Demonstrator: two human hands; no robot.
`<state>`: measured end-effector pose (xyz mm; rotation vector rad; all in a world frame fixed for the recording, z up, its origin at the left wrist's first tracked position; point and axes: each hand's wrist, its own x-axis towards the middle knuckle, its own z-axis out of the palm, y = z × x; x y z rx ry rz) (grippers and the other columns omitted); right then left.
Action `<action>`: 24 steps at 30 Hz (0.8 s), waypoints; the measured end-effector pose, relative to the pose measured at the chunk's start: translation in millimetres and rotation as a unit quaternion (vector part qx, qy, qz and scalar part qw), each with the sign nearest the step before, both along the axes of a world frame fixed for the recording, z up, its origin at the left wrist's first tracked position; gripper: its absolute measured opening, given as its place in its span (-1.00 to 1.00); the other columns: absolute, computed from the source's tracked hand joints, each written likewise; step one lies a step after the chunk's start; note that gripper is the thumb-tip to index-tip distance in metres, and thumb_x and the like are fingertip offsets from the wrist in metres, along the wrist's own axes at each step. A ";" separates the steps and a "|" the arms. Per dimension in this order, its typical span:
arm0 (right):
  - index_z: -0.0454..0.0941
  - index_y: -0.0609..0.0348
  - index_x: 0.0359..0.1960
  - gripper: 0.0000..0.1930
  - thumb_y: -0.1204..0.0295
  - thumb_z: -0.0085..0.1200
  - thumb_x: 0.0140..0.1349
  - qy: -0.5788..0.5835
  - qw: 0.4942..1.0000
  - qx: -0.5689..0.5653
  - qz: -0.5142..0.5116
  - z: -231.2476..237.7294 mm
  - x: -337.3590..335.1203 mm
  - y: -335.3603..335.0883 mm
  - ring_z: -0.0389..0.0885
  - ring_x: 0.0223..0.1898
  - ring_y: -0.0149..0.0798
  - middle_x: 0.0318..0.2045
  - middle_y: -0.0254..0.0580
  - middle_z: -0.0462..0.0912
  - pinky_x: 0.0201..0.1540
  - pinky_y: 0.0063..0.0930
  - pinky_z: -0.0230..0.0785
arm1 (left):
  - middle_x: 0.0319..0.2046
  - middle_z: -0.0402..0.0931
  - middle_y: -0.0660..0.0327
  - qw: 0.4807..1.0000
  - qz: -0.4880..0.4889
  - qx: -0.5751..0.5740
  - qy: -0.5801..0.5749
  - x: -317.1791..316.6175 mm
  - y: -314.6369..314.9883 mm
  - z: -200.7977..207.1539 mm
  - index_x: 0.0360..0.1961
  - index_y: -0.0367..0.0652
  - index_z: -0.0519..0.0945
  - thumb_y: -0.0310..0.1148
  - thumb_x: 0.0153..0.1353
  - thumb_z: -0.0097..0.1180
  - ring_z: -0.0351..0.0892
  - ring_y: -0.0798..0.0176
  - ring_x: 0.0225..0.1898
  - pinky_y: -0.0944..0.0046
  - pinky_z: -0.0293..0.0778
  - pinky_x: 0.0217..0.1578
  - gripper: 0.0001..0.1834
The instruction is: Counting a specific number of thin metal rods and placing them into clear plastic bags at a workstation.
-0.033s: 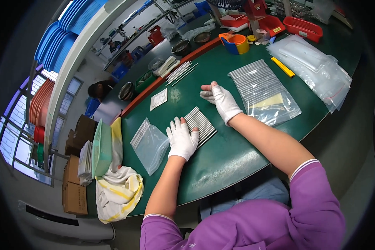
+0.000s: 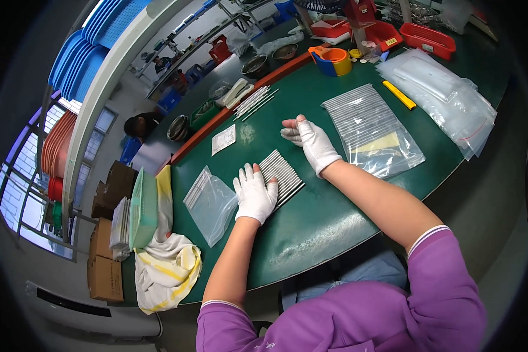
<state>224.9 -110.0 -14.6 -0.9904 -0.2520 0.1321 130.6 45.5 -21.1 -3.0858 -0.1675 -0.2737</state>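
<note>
A row of slim metal rods (image 2: 284,176) lies side by side on the green table. My left hand (image 2: 255,196), in a white glove with some bare fingertips, rests open along the left side of that row, covering part of it. My right hand (image 2: 314,144), gloved the same way, is open beyond the row's far right corner, fingers stretched out to the left and holding nothing. An empty-looking clear plastic bag (image 2: 210,211) lies left of my left hand. To the right of my right hand, a clear bag of similar rods (image 2: 361,114) has a pale yellow slip in it.
A small white label (image 2: 223,140) and several loose pale rods (image 2: 255,104) lie farther back. A yellow cutter (image 2: 399,95) sits near stacked plastic bags (image 2: 440,97). Behind are an orange-and-blue tub (image 2: 332,62) and red trays (image 2: 428,41). A cloth (image 2: 167,273) hangs at the left edge.
</note>
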 end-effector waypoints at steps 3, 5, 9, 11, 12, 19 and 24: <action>0.46 0.34 -0.15 -0.47 0.02 -0.27 0.35 0.005 1.000 0.011 -0.002 0.2 0.2 0.8 0.55 -0.20 -0.31 -0.30 -0.15 0.58 -0.02 -0.48 0.34 | 0.24 0.07 -0.22 1.000 0.015 -0.006 0.002 18.5 14.9 -2.8 0.20 -0.44 0.18 -0.03 0.23 -0.27 0.00 -0.24 0.28 -0.13 -0.13 0.26 -0.30; 0.46 0.34 -0.15 -0.48 0.02 -0.26 0.35 0.010 1.000 0.020 -0.003 1.0 1.0 0.5 0.55 -0.21 -0.32 -0.31 -0.15 0.58 -0.02 -0.49 0.35 | 0.25 0.07 -0.19 0.999 0.027 -0.003 0.018 28.4 22.7 -2.0 0.22 -0.40 0.17 -0.04 0.24 -0.28 -0.01 -0.22 0.29 -0.12 -0.15 0.27 -0.31; 0.44 0.31 -0.07 -0.38 -0.09 -0.32 0.32 -0.001 1.000 -0.005 -0.002 2.9 3.7 -4.0 0.55 -0.11 -0.26 -0.20 -0.09 0.58 0.08 -0.44 0.31 | 0.28 0.06 -0.10 0.999 0.037 -0.002 0.028 47.0 39.5 -4.5 0.24 -0.32 0.17 -0.07 0.24 -0.30 -0.02 -0.15 0.31 -0.09 -0.14 0.27 -0.35; 0.45 0.31 -0.08 -0.39 -0.08 -0.32 0.32 0.002 1.000 -0.002 -0.002 3.4 3.6 -4.2 0.55 -0.11 -0.26 -0.21 -0.10 0.58 0.07 -0.44 0.31 | 0.28 0.06 -0.08 0.999 0.038 -0.005 0.023 55.3 46.6 -5.7 0.24 -0.30 0.17 -0.08 0.25 -0.31 -0.02 -0.14 0.31 -0.09 -0.14 0.27 -0.36; 0.45 0.31 -0.08 -0.40 -0.07 -0.32 0.33 0.004 1.000 0.000 -0.004 3.5 3.4 -3.9 0.55 -0.12 -0.27 -0.22 -0.10 0.58 0.07 -0.44 0.32 | 0.28 0.06 -0.07 0.999 0.039 -0.005 0.022 59.1 49.9 -5.9 0.25 -0.29 0.17 -0.07 0.26 -0.33 -0.03 -0.12 0.32 -0.07 -0.15 0.28 -0.37; 0.47 0.31 -0.12 -0.44 -0.02 -0.30 0.35 0.012 1.000 0.003 -0.002 4.5 5.5 -2.5 0.55 -0.16 -0.30 -0.25 -0.12 0.58 0.05 -0.45 0.33 | 0.29 0.05 -0.07 0.999 0.044 -0.007 0.021 69.8 60.2 -5.7 0.24 -0.29 0.18 -0.06 0.28 -0.33 -0.05 -0.12 0.33 -0.03 -0.18 0.29 -0.37; 0.48 0.31 -0.14 -0.45 -0.01 -0.28 0.34 0.014 1.000 -0.002 -0.010 4.1 6.8 -1.2 0.55 -0.19 -0.34 -0.28 -0.16 0.58 0.04 -0.46 0.33 | 0.27 0.07 -0.12 1.000 0.024 -0.013 0.009 56.5 51.1 -8.3 0.23 -0.32 0.19 -0.11 0.27 -0.30 -0.03 -0.14 0.32 -0.04 -0.15 0.28 -0.39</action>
